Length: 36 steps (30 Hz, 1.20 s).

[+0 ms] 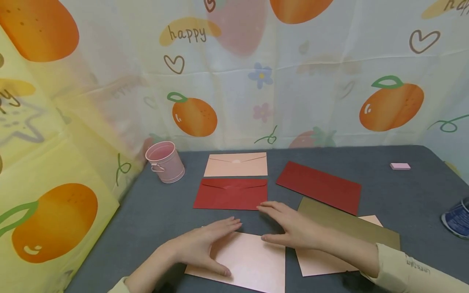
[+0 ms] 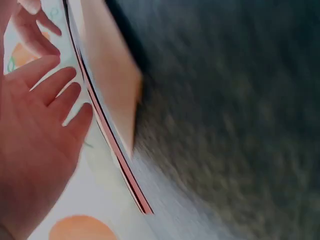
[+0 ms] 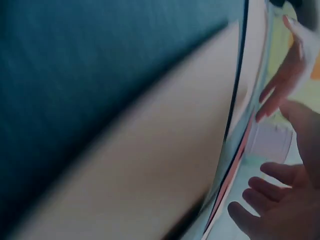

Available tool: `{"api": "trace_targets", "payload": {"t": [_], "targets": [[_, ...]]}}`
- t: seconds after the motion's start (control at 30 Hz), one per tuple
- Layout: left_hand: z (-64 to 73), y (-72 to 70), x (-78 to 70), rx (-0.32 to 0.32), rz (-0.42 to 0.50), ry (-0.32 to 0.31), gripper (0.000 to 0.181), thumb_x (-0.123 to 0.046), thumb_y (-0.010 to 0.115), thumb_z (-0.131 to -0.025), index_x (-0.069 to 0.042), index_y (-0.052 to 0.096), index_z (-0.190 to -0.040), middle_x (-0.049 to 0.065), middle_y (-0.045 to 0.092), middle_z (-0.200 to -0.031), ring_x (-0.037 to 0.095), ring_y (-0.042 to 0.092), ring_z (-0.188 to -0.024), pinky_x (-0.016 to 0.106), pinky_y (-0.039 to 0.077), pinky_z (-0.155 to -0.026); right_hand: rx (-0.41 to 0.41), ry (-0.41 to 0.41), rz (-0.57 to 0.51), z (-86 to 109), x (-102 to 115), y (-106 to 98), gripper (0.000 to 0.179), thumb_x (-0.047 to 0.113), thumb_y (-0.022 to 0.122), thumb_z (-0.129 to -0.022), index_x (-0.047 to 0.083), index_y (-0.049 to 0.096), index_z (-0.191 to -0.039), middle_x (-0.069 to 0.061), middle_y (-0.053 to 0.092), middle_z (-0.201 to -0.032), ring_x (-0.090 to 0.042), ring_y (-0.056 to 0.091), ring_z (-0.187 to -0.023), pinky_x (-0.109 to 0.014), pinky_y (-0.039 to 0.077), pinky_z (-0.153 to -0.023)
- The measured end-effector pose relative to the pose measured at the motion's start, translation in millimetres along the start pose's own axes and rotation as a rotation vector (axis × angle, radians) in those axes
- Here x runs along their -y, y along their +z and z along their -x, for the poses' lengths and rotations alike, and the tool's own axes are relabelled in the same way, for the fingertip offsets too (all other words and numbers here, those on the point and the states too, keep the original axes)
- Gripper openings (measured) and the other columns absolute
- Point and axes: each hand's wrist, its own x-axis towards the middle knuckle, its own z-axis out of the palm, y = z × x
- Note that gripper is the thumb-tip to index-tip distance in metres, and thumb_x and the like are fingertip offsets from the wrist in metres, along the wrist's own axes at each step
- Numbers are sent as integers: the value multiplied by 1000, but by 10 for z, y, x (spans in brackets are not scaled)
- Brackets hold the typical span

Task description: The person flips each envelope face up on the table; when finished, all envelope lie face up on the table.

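Observation:
A pale pink envelope (image 1: 260, 264), no flap showing, lies at the table's near side. My left hand (image 1: 199, 246) is over its left part, fingers spread and holding nothing; whether it touches the paper I cannot tell. Above its upper right corner is my right hand (image 1: 293, 228), thumb and fingers apart with nothing between them. The right fingertips appear near the lower right corner of a red envelope (image 1: 231, 195). In the left wrist view the left hand (image 2: 40, 135) has extended fingers. The right wrist view shows the right hand (image 3: 285, 205) with loosely bent fingers.
A peach envelope (image 1: 238, 165) lies beyond the red one. To the right are a dark red envelope (image 1: 318, 187), an olive-gold one (image 1: 348, 226) and a peach one (image 1: 313, 262) partly beneath it. A pink bucket (image 1: 170, 165), pink block (image 1: 400, 166) and blue spool-like object (image 1: 457, 219) stand around.

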Motion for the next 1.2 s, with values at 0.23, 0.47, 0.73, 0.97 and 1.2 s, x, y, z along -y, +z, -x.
{"api": "trace_targets", "payload": {"t": [0.23,0.47,0.73,0.97,1.2], "targets": [[-3,78,-58,104,-122,135,109,-59,78,-74,-13,23,-156,2,19,-161,22,15,-148,43,23,-115,166,-99,30,247,159,98,86,64,56,-89,8,35,-151,-6,32,-156,-22,34,-140,-44,37,-107],[4,95,-25,110,-127,130,109,-58,79,-73,-13,23,-156,2,18,-161,19,18,-147,42,22,-116,154,-221,159,405,196,198,93,68,56,-86,5,33,-151,-11,34,-154,-22,38,-138,-38,41,-104],[31,84,-5,74,-126,99,99,-61,73,-77,-17,30,-154,-1,25,-159,18,27,-144,37,26,-115,81,-311,246,453,161,247,98,72,54,-83,3,34,-150,-16,35,-153,-27,39,-137,-41,43,-103],[40,47,-3,69,-81,80,86,-60,69,-82,-21,37,-152,-5,31,-156,18,34,-141,39,33,-111,131,-258,225,459,195,216,97,73,53,-83,6,34,-151,-13,34,-154,-24,38,-138,-39,41,-104],[45,-58,-9,-27,-14,157,60,-50,70,-85,-20,59,-137,-6,53,-140,11,48,-130,34,42,-103,214,-140,27,404,255,34,80,62,61,-86,10,47,-145,-4,47,-146,-15,47,-131,-41,43,-102]]}}
